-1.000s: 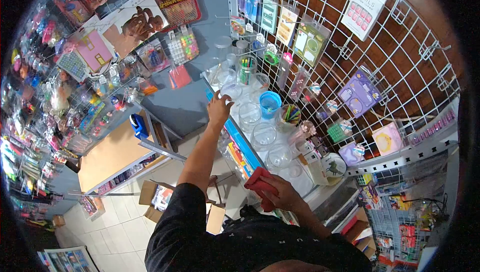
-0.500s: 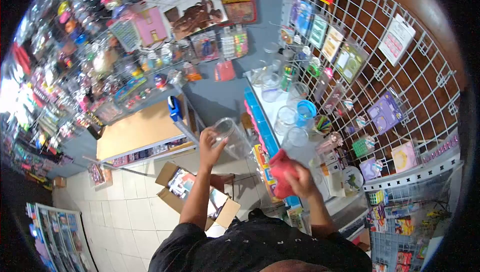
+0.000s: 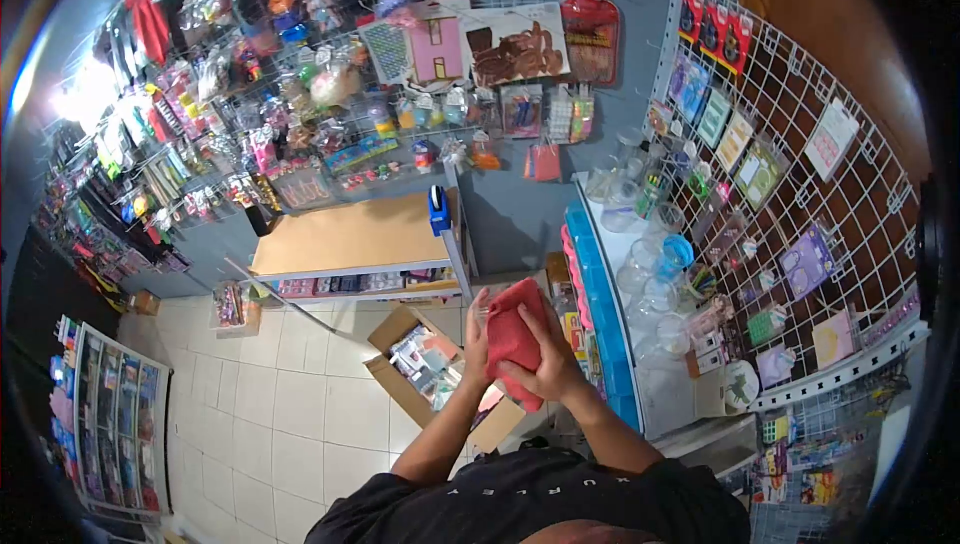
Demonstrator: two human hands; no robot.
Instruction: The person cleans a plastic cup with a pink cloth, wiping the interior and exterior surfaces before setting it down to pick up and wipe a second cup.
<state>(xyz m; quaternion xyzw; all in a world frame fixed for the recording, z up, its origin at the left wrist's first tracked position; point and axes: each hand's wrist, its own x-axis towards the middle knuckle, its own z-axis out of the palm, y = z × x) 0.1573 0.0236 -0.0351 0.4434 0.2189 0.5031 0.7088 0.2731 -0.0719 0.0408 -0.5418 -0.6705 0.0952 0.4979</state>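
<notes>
In front of my body, my two hands are close together around a red cloth (image 3: 513,332). My right hand (image 3: 548,356) is closed on the cloth, its fingers spread over the front. My left hand (image 3: 474,340) is curled at the cloth's left side, around a clear plastic jar (image 3: 484,310). The cloth hides nearly all of the jar; only a see-through bit shows by the left fingertips. To the right, several clear jars (image 3: 660,294) stand on a white shelf top, with a blue-rimmed one (image 3: 676,254) among them.
An open cardboard box (image 3: 395,329) of packets lies on the tiled floor below my hands. A wooden-topped shelf (image 3: 350,234) with a blue tape dispenser (image 3: 438,210) stands ahead. A white wire grid (image 3: 790,144) with hanging goods rises at right.
My right hand has brought the red cloth left, from beside the shelf onto the jar. My left hand has drawn the jar in toward it. The camera view has shifted.
</notes>
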